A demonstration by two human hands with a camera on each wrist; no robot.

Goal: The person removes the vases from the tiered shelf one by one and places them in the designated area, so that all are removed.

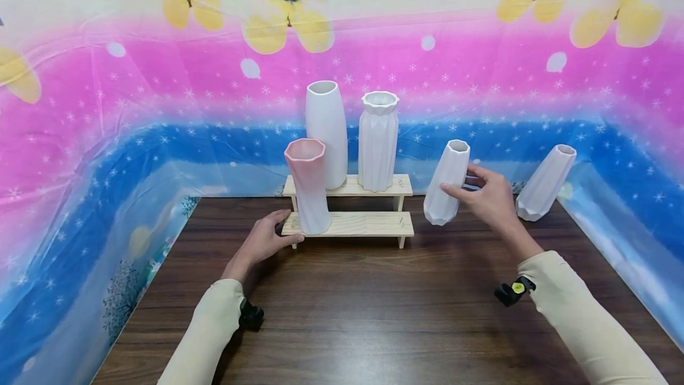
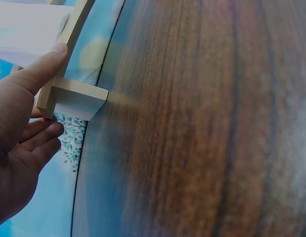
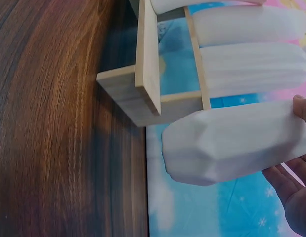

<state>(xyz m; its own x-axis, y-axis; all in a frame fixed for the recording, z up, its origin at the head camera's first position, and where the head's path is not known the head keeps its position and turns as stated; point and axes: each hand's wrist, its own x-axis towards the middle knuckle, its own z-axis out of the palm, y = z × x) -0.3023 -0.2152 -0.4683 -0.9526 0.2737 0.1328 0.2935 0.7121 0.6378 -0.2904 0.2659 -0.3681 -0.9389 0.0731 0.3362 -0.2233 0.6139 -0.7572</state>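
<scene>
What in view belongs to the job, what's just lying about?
Job:
right hand holding white vase
left hand gripping wooden stand
pink-topped vase, tall vase, fluted vase on it
probably far-right vase

Just there:
table
patterned backdrop

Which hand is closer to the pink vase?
Left. The left hand holds the wooden stand just beside the pink vase; the right hand is farther off, holding a white vase beyond the stand's right end.
</scene>
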